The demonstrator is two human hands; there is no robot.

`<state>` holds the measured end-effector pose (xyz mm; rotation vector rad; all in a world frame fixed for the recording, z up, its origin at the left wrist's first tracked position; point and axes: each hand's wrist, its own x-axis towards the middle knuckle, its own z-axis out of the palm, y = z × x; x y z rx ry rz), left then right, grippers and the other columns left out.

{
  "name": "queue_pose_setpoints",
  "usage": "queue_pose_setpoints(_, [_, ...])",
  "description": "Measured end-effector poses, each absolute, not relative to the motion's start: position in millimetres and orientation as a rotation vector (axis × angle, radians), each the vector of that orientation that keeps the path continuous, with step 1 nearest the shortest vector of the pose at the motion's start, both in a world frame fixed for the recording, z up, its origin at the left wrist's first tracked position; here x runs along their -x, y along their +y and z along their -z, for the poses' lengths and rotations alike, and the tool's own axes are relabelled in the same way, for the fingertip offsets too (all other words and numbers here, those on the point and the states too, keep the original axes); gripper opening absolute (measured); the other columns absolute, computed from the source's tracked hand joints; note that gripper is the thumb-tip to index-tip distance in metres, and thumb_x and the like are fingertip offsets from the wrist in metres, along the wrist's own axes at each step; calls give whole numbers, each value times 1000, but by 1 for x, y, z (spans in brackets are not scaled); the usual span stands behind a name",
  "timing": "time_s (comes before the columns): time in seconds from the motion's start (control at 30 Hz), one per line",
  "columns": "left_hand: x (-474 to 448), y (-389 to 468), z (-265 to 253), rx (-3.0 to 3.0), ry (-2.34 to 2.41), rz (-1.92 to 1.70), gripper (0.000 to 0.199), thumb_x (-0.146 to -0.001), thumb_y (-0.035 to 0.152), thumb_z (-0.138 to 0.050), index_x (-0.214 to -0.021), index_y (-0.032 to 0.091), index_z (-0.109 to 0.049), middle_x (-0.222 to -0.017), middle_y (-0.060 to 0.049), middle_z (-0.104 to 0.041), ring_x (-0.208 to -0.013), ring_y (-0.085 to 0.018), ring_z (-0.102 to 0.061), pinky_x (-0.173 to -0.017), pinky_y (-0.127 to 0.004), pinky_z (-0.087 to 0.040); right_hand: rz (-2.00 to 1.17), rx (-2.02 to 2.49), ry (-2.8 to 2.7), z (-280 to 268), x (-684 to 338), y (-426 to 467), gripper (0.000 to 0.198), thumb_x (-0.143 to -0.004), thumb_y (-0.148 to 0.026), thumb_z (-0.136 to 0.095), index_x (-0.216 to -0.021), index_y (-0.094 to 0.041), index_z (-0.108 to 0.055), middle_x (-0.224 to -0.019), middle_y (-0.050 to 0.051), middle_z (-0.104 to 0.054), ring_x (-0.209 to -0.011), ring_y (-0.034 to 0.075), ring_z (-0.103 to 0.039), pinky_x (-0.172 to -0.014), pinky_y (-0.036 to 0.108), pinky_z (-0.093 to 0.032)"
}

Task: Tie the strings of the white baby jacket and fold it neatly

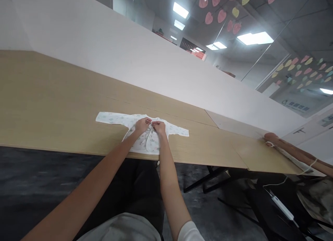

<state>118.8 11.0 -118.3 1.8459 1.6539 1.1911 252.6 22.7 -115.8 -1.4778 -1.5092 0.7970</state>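
A small white baby shirt [140, 146] with a faint print lies spread on the table, both sleeves stretched out sideways. Its front opening runs down the middle, and the lower front edge curves apart. My left hand [143, 125] pinches the fabric at the top of the opening, just below the collar. Close beside it, my right hand [159, 126] pinches the other edge at the same height. The fingertips of both hands nearly meet. Whatever small fastening may sit between them is too small to make out.
The long wooden table [65, 91] runs along a white partition [145, 64]. At the far right another person's arms [291, 147] rest over the table by some white cloth. A white power strip [282, 207] with a cable hangs below, near black table legs [208, 180].
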Motion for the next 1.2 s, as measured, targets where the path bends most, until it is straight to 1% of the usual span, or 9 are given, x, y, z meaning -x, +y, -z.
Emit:
queue_pose_setpoints(0.13, [-118,8,115,-1839,1639,-1192,29,-81,28,-52,-99,18,-74,-106,-7,-75,-96,-20,-68,-86,-28,-50,-807,1521,-1471,114,-250,22,19,-69,-18,-68,-85,-14,-77,-74,2,-75,-60,12,-63,-58,19,-48])
queue_pose_setpoints(0.3, [-119,7,112,-1865,1635,-1119,27,-81,30,-55,-94,19,-75,-102,-7,-76,-92,-21,-68,-83,-28,-50,-686,1586,-1472,115,-244,21,11,-71,-16,-67,-77,-16,-76,-75,2,-75,-67,13,-67,-62,18,-47])
queue_pose_setpoints(0.47, [-120,8,114,-1931,1706,-1079,27,-81,27,-52,-93,19,-75,-101,-8,-76,-90,-22,-68,-79,-28,-48,-594,1604,-1519,119,-241,22,14,-75,-17,-62,-77,-18,-76,-77,2,-75,-72,14,-68,-67,19,-48])
queue_pose_setpoints(0.57, [-121,7,115,-1938,1748,-1070,29,-84,28,-50,-96,19,-74,-101,-8,-76,-89,-21,-67,-77,-27,-47,-578,1595,-1515,120,-240,23,16,-75,-16,-60,-75,-18,-75,-78,2,-76,-74,14,-68,-70,19,-48])
queue_pose_setpoints(0.73, [-122,8,116,-1934,1871,-1024,32,-88,33,-48,-99,20,-75,-100,-8,-76,-89,-22,-67,-78,-29,-46,-634,1622,-1474,120,-238,25,19,-72,-13,-56,-69,-18,-74,-70,1,-73,-69,14,-66,-66,20,-48])
queue_pose_setpoints(0.9, [-123,11,117,-1969,1961,-978,32,-88,31,-47,-99,20,-75,-100,-9,-76,-92,-24,-68,-81,-30,-46,-613,1626,-1486,117,-239,25,18,-71,-15,-56,-69,-19,-73,-66,0,-71,-66,14,-66,-67,21,-49])
queue_pose_setpoints(1.0, [-124,12,118,-1996,2033,-950,31,-87,27,-48,-99,19,-76,-101,-11,-76,-97,-26,-67,-84,-33,-47,-576,1652,-1499,115,-239,22,22,-72,-10,-54,-73,-19,-74,-70,0,-72,-71,14,-67,-71,21,-49])
queue_pose_setpoints(1.13, [-124,11,119,-2010,2110,-923,31,-83,23,-50,-95,18,-78,-104,-14,-74,-102,-31,-64,-87,-38,-48,-508,1674,-1578,112,-238,17,25,-76,-6,-53,-79,-18,-74,-84,3,-76,-82,15,-68,-79,21,-49])
queue_pose_setpoints(1.2, [-121,11,119,-2037,2093,-911,30,-81,23,-52,-92,18,-79,-106,-15,-74,-103,-32,-64,-88,-39,-49,-465,1650,-1659,112,-237,13,26,-79,-6,-53,-82,-18,-75,-90,5,-76,-87,16,-68,-83,23,-49])
